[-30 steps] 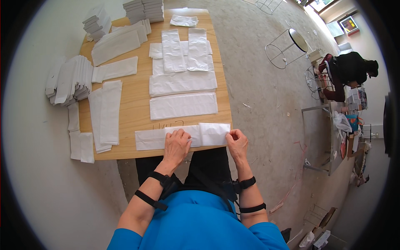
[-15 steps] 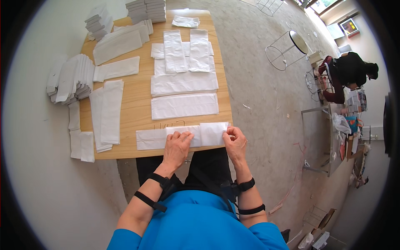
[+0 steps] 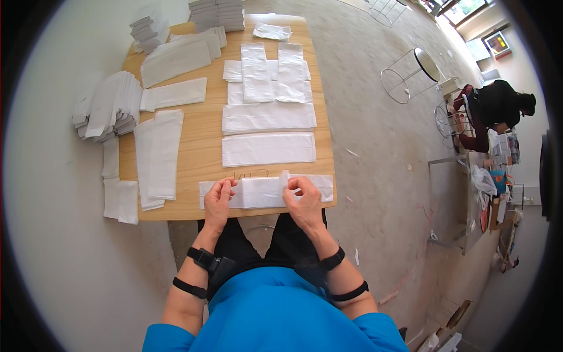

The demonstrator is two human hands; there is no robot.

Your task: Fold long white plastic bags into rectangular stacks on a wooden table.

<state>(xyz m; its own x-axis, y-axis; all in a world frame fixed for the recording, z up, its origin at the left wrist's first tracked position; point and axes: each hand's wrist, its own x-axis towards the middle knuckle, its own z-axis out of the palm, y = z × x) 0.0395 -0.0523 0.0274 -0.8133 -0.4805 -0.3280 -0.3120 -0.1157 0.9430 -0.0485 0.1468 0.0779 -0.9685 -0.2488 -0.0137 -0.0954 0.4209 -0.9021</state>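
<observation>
A long white paper-like strip (image 3: 321,185) lies along the near edge of the wooden table. Across its middle sits a shorter folded white piece (image 3: 262,192). My right hand (image 3: 304,202) pinches the right edge of that folded piece, a small bit of white standing up at the fingertips. My left hand (image 3: 218,202) is at the piece's left side, thumb and fingers closed together; whether anything is between them is too small to tell. Just beyond lies a flat stack of white strips (image 3: 268,149), with a further stack (image 3: 268,119) behind it.
On the table's left (image 3: 193,170) lie long white strips (image 3: 164,155) and piles of folded white pieces (image 3: 111,105). White box-like stacks (image 3: 217,14) stand at the far edge. A wall borders the left. Rightward are a round stool (image 3: 426,64) and a seated person (image 3: 498,105) by a cluttered table.
My right hand has moved left from the strip's right end to its middle. The left hand has lifted off the folded piece and shifted left. The view has shifted slightly.
</observation>
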